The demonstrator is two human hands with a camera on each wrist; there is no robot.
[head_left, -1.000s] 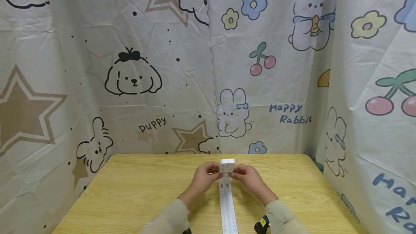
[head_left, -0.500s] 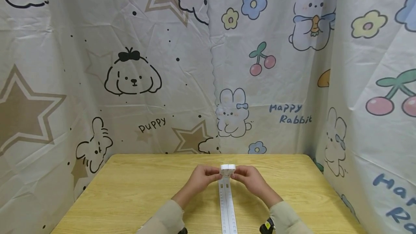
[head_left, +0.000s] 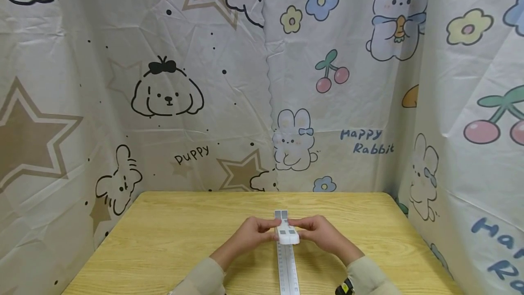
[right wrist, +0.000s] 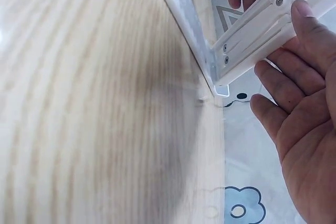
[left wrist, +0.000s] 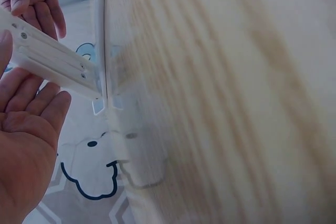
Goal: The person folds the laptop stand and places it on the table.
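Observation:
A long white hinged strip point(head_left: 288, 270) with rows of small marks along it lies lengthwise on the wooden table. At its far end a shorter arm point(head_left: 288, 237) with a rounded tip rises and tilts toward me. My left hand point(head_left: 254, 236) pinches one edge of this arm, and my right hand point(head_left: 322, 236) pinches the opposite edge. Small screws and long grooves show on the arm's face point(right wrist: 262, 22) in the right wrist view. The left wrist view shows the thumb and curled fingers of my left hand point(left wrist: 31, 129) beside the arm.
The yellow wood-grain table point(head_left: 184, 236) extends to both sides of the strip. Cartoon-printed curtains point(head_left: 229, 104) enclose its back and sides. A black strap with a yellow mark point(head_left: 345, 287) sits by the right sleeve.
The short arm has swung down toward me, uncovering the strip's far end with its grey patches. Both hands have moved nearer with it, keeping hold of its edges.

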